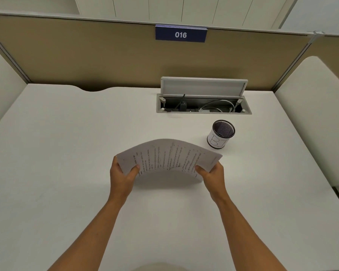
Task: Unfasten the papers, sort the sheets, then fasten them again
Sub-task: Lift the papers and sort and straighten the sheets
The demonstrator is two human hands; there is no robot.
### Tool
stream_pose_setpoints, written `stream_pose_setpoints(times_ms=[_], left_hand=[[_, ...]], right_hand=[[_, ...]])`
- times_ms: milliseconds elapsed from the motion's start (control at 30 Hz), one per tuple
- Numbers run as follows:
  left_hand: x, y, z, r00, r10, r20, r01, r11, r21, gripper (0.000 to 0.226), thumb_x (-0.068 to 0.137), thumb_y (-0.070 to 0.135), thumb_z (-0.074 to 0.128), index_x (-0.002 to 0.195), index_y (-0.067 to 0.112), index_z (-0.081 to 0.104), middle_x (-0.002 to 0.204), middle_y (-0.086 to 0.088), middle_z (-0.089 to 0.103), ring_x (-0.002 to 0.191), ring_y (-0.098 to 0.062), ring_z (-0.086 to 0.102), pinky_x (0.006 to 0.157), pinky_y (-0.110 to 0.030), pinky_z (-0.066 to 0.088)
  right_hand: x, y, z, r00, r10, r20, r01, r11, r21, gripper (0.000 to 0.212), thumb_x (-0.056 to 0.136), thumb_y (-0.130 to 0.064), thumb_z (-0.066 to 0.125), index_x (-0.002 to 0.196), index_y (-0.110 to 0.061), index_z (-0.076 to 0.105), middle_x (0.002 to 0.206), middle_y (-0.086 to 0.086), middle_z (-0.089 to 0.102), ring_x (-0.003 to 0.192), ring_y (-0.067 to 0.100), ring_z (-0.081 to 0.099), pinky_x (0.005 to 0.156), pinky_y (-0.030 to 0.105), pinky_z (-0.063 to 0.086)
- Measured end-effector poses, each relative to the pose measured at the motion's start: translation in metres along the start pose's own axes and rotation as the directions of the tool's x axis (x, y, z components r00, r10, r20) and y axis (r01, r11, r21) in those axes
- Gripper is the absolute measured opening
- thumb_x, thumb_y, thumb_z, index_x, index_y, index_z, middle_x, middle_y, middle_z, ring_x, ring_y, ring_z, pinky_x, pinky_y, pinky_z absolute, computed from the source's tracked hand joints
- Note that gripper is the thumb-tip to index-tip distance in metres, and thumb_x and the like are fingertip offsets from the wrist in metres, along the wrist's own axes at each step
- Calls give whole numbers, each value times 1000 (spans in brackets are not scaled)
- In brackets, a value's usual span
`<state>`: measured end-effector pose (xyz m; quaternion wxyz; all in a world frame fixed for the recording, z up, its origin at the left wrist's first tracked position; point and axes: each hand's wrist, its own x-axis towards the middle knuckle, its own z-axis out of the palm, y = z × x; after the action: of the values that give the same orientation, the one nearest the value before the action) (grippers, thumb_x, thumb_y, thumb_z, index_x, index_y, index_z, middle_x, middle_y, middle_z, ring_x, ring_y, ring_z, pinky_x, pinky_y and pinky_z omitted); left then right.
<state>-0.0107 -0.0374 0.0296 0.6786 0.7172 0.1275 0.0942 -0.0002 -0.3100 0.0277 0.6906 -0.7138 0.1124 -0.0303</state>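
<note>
A stack of printed white sheets (168, 156) is held above the white desk (67, 153), bowed upward in an arch with the text running sideways. My left hand (121, 174) grips the stack's left end, thumb on top. At the right end, my right hand (211, 173) pinches the sheets the same way. No clip or staple is visible on the papers.
A mesh pen cup (220, 134) with a white label stands just beyond the papers to the right. Behind it an open cable box (204, 104) with its lid raised sits in the desk. Tan partitions (86, 55) enclose the desk, with a blue sign reading 016 (180, 34).
</note>
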Motion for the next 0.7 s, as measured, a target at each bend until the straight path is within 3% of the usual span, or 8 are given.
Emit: stream_pose_setpoints(times_ms=[67, 167, 367, 467, 567, 700], left_hand=[[2, -1, 1, 1000, -12, -7, 12, 1000, -8, 50, 73, 17, 73, 107, 50, 55, 102, 19, 67, 100, -1, 63, 76, -21, 58], [7, -5, 0, 999, -38, -28, 38, 999, -22, 52, 78, 5, 75, 120, 25, 54, 115, -1, 64, 109, -16, 61, 87, -37, 56], [8, -3, 0, 998, -46, -37, 44, 997, -56, 57, 81, 1, 74, 108, 44, 50, 112, 10, 63, 102, -3, 63, 88, -36, 56], [6, -2, -2, 999, -23, -37, 22, 999, -38, 57, 81, 1, 74, 112, 42, 49, 114, 7, 63, 104, -3, 62, 92, -39, 56], [4, 4, -6, 995, 80, -62, -79, 997, 16, 70, 80, 2, 75, 128, 42, 43, 119, 1, 58, 106, -12, 60, 86, -35, 58], [7, 16, -10, 940, 341, -22, -333, 927, 171, 100, 80, 0, 76, 147, 46, 19, 130, 2, 46, 106, -25, 58, 81, -28, 56]], right_hand=[[1, 1, 3, 1000, 17, -8, -17, 1000, 16, 34, 74, -11, 68, 107, -20, 66, 102, 2, 71, 97, 14, 68, 70, 22, 56], [0, 3, 4, 1000, 18, -15, -18, 999, 33, 31, 74, -10, 66, 99, -28, 68, 95, -4, 73, 93, 14, 69, 67, 20, 55], [0, 4, 3, 1000, -1, -15, 1, 1000, 20, 32, 82, -2, 65, 99, -29, 68, 96, -6, 73, 92, 11, 69, 71, 20, 57], [-3, 6, 2, 1000, 5, -22, -5, 1000, 18, 35, 84, 4, 65, 101, -26, 66, 99, -2, 72, 91, 8, 69, 69, 18, 56], [-4, 7, -2, 1000, 2, -22, -2, 1000, 17, 35, 82, 7, 66, 100, -23, 66, 99, 0, 72, 87, 6, 69, 66, 15, 54], [0, 4, -5, 1000, 1, -12, -1, 1000, 14, 35, 81, 5, 69, 99, -24, 67, 98, -3, 73, 90, 8, 69, 68, 18, 55]])
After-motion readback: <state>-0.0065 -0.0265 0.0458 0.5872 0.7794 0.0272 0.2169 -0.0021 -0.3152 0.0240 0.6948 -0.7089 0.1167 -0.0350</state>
